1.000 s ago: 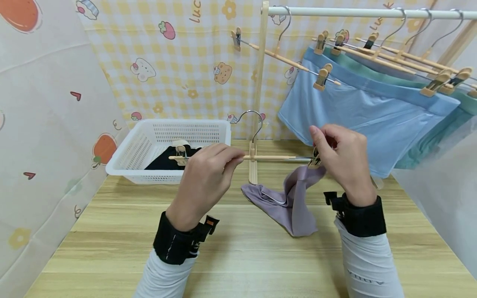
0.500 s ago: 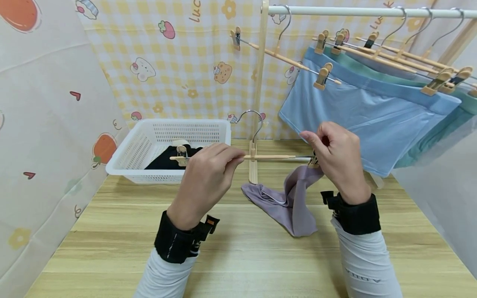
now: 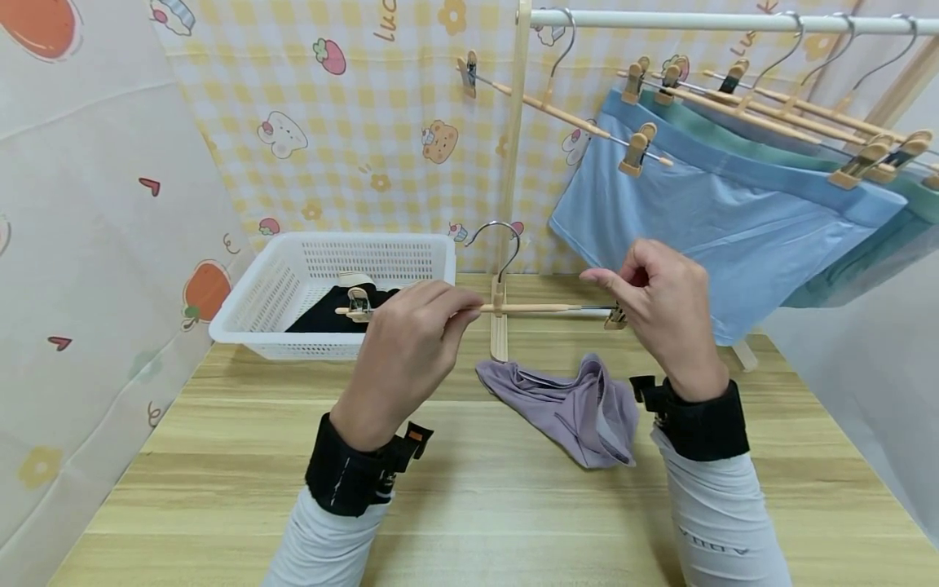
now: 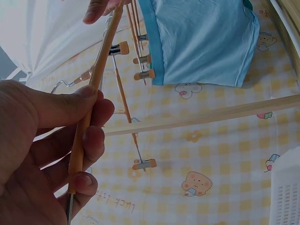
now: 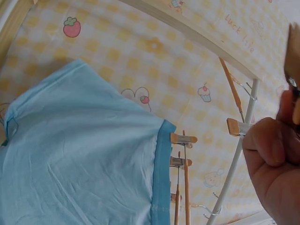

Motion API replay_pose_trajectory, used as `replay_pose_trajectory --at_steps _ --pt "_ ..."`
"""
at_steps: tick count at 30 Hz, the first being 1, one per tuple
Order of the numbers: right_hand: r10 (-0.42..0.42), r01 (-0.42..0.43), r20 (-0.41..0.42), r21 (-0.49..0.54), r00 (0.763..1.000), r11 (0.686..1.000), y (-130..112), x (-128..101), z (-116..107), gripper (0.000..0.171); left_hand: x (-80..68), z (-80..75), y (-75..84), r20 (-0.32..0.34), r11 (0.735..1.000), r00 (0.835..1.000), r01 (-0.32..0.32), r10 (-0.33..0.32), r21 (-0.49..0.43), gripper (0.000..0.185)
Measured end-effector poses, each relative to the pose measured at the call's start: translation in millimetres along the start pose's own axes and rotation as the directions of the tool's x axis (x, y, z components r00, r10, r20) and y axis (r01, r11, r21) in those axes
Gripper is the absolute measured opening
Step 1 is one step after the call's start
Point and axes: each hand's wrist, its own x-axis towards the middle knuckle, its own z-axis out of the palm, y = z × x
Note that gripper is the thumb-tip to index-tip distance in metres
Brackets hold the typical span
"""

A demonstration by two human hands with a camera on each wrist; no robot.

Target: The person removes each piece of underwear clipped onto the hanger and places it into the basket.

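My left hand [image 3: 407, 355] pinches the bar of a wooden clip hanger [image 3: 539, 308] near its middle; thumb and fingers curl round the bar [image 4: 101, 61] in the left wrist view. At the hanger's right end my right hand [image 3: 669, 314] holds the clip [image 3: 614, 318], which the hand partly covers. In the right wrist view, this hand [image 5: 272, 154] is cut off by the frame edge, fingers curled by the clip. Beneath the hanger, a mauve pair of underpants [image 3: 565, 408] lies crumpled on the table. The left clip [image 3: 359, 303] grips no cloth.
A white perforated basket [image 3: 257, 330] with black cloth [image 3: 323, 314] stands at back left. On the right, a rack [image 3: 660, 22] carries blue shorts [image 3: 682, 220] and green ones [image 3: 858, 269] on clip hangers. A bare hanger [image 3: 565, 118] hangs at the rail's left end.
The mauve underpants have dropped from the right clip onto the table. My right hand has shifted slightly left, its thumb now pointing out. The left hand keeps its place on the bar.
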Motion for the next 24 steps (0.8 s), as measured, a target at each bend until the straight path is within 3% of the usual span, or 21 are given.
replay_pose_trajectory --at_steps 9,18,24 --pt "0.046 -0.048 0.050 0.032 0.998 0.998 -2.8 0.3 -3.1 0.065 0.2 0.9 -1.2 -0.012 1.000 1.000 0.023 -0.023 0.011 0.007" --pt "0.042 -0.046 0.076 0.050 0.996 0.998 -10.2 0.8 -8.2 0.020 0.0 2.2 -0.4 0.014 0.999 0.999 0.033 -0.033 0.008 0.007" --pt "-0.008 0.000 0.081 0.098 0.997 0.995 -21.9 -1.3 -9.6 0.016 0.0 8.0 3.0 0.034 1.000 0.999 0.004 -0.005 0.007 0.005"
